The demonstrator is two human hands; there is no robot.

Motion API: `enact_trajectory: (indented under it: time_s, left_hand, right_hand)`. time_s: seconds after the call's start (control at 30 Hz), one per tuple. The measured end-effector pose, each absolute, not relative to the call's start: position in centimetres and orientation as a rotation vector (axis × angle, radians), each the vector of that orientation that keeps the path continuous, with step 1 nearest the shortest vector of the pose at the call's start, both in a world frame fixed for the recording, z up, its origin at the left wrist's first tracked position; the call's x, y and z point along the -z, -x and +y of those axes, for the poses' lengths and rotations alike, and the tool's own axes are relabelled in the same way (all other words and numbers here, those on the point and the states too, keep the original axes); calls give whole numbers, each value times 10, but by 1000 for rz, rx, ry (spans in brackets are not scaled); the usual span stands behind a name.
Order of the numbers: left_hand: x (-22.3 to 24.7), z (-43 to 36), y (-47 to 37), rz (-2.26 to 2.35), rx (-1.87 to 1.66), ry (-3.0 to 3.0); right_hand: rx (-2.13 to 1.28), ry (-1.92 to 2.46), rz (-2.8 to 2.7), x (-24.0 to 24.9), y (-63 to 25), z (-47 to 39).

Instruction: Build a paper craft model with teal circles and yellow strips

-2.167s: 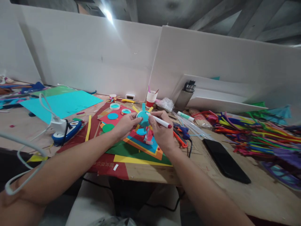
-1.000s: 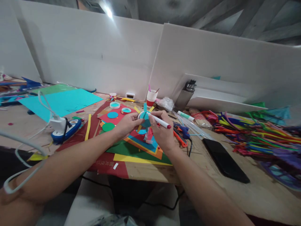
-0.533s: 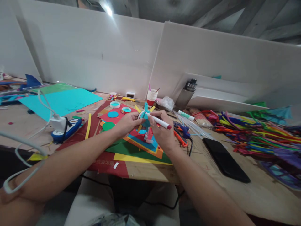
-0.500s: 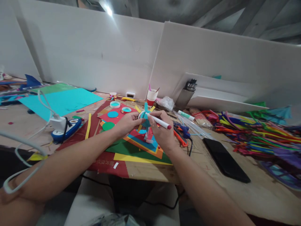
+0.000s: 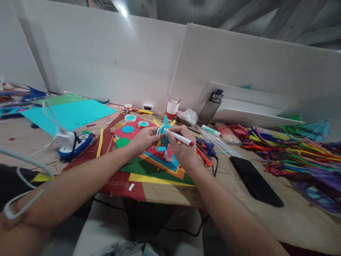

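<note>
Above the stacked coloured sheets, my left hand (image 5: 145, 141) pinches the left edge of a round blue and white paper piece (image 5: 164, 131) with yellow and blue strips sticking out. My right hand (image 5: 185, 144) is closed around a white marker (image 5: 181, 137) with a dark red end pointing right. The marker's other end meets the round piece, where my fingers hide the tip. Under my hands lie a green sheet (image 5: 138, 169), a yellow sheet (image 5: 160, 180) and a red sheet with a blue disc (image 5: 128, 129) and a green disc (image 5: 123, 143).
Paper cups (image 5: 172, 108) and a grey bottle (image 5: 210, 107) stand at the back. To the right lie a black phone (image 5: 255, 181), a glue gun (image 5: 209, 147) and many pipe cleaners (image 5: 290, 151). A blue power strip (image 5: 75, 147) and a cyan sheet (image 5: 71, 115) are on the left.
</note>
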State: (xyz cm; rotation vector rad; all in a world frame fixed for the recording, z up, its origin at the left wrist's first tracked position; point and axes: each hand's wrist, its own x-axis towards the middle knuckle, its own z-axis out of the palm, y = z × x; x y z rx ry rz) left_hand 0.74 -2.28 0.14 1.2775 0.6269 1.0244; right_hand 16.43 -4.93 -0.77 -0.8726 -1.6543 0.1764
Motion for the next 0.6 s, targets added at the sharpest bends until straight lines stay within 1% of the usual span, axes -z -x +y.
enact_trajectory:
  time_s: [0.6]
  left_hand:
    - [1, -22, -8, 623, -1037, -1287]
  right_hand:
    - [-132, 924, -1571, 5, -164, -49]
